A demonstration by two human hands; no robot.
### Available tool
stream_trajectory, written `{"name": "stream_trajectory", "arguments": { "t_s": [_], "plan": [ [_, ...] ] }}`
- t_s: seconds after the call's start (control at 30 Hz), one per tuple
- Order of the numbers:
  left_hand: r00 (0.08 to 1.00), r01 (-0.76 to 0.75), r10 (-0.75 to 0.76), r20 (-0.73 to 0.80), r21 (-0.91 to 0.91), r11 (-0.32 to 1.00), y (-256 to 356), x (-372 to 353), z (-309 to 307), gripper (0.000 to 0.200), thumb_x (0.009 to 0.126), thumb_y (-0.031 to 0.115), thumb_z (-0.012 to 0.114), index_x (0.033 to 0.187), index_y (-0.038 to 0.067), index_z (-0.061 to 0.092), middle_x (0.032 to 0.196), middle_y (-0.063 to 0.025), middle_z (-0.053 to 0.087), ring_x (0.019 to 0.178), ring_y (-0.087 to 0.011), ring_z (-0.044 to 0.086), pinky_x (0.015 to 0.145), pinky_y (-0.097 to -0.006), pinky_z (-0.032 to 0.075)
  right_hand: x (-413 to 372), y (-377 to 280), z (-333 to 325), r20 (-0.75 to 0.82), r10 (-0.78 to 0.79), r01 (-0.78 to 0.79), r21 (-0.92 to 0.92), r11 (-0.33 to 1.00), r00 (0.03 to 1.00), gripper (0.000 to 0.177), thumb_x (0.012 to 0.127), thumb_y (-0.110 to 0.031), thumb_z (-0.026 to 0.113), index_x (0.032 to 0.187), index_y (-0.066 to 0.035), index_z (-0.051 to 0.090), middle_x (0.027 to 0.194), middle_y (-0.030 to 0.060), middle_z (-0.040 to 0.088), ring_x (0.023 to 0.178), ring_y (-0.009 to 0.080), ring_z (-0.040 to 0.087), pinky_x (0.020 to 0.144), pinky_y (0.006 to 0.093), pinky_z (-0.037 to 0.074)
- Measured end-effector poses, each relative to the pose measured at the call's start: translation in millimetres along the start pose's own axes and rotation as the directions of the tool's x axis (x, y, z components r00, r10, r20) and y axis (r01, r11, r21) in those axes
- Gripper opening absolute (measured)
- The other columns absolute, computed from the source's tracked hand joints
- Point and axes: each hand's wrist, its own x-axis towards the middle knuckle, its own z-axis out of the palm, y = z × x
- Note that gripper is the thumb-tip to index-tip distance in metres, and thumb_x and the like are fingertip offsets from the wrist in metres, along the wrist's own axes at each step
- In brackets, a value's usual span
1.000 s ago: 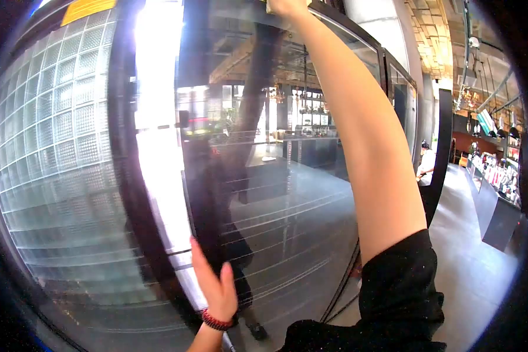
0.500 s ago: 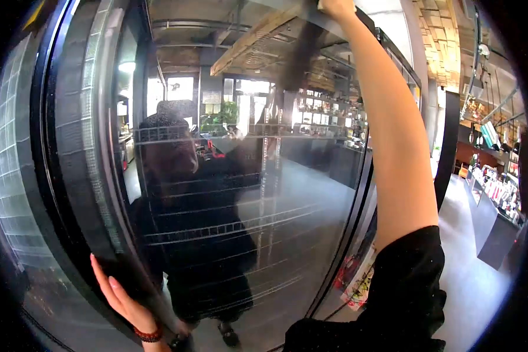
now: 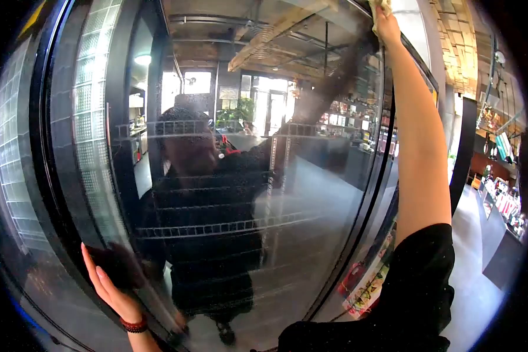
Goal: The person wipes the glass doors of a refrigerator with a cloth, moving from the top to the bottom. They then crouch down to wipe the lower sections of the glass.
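Filling most of the view, a single glossy glass pane (image 3: 317, 246) mirrors a dark-clothed figure (image 3: 211, 202), a ceiling beam (image 3: 276, 36) and bright windows (image 3: 270, 105). Pale, ladder-like rack lines (image 3: 199, 229) cross it; reflections hide whatever the space behind contains. A black frame (image 3: 41, 129) borders the left side, with a glass-block grid (image 3: 12, 170) beyond. At right, a grey floor (image 3: 466, 234) runs past one dark counter (image 3: 501, 258) crowded with bottles and small items (image 3: 506, 202), too small to count. Two hands are at the pane. The right hand (image 3: 388, 26), at the top right edge, has its fingers curled around one pale yellowish cloth (image 3: 378, 8). The left hand (image 3: 116, 299) is low by the left edge, fingers straight, thumb slightly apart; red beads (image 3: 133, 324) circle its wrist.
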Motion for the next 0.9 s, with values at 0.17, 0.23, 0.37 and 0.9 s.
{"name": "stream_trajectory", "arguments": {
  "t_s": [0.17,0.23,0.37,0.9],
  "plan": [
    [0.999,0.007,-0.006,-0.039,0.041,0.999,1.9,-1.4,0.6,0.048,0.102,0.025,0.029,0.141,-0.001,0.037,0.148,-0.0122,0.036,0.136,-0.0247,0.032,0.113,-0.0356,0.020,-18.1,-32.4,-47.0,0.391,0.484,-0.586,0.202,0.785,0.783,0.051,0.095,-0.038,0.043,0.136,-0.008,0.042,0.099,0.0297,0.061,0.092,0.0461,0.059,0.080,0.0471,0.045],
    [1.000,0.011,-0.010,-0.029,0.033,0.999,4.0,-0.1,2.0,0.050,0.101,0.028,0.031,0.142,0.000,0.036,0.149,-0.0113,0.034,0.138,-0.0256,0.030,0.114,-0.0373,0.018,-30.1,-36.2,-58.8,0.409,0.559,-0.668,0.195,0.718,0.721,0.050,0.094,-0.035,0.044,0.138,-0.010,0.041,0.095,0.0303,0.062,0.089,0.0467,0.060,0.077,0.0477,0.045],
    [0.999,-0.034,0.035,-0.035,0.024,0.999,-2.2,1.0,2.4,0.050,0.102,0.029,0.029,0.141,-0.001,0.038,0.148,-0.0130,0.035,0.137,-0.0254,0.032,0.113,-0.0370,0.020,-87.2,-2.3,-48.7,0.264,0.436,-0.490,0.194,0.850,0.861,0.044,0.090,-0.035,0.053,0.120,-0.003,0.058,0.113,0.0238,0.062,0.111,0.0383,0.057,0.092,0.0431,0.043],
    [0.993,-0.090,0.094,-0.077,0.058,0.994,0.6,0.7,7.1,0.044,0.101,0.020,0.038,0.139,-0.002,0.039,0.146,-0.0149,0.037,0.134,-0.0265,0.035,0.111,-0.0359,0.023,-401.7,-131.8,-215.4,0.200,0.596,-0.627,0.312,0.714,0.778,0.039,0.098,-0.023,0.046,0.128,0.002,0.047,0.127,0.0210,0.049,0.117,0.0355,0.049,0.101,0.0389,0.036]
  ]
}}
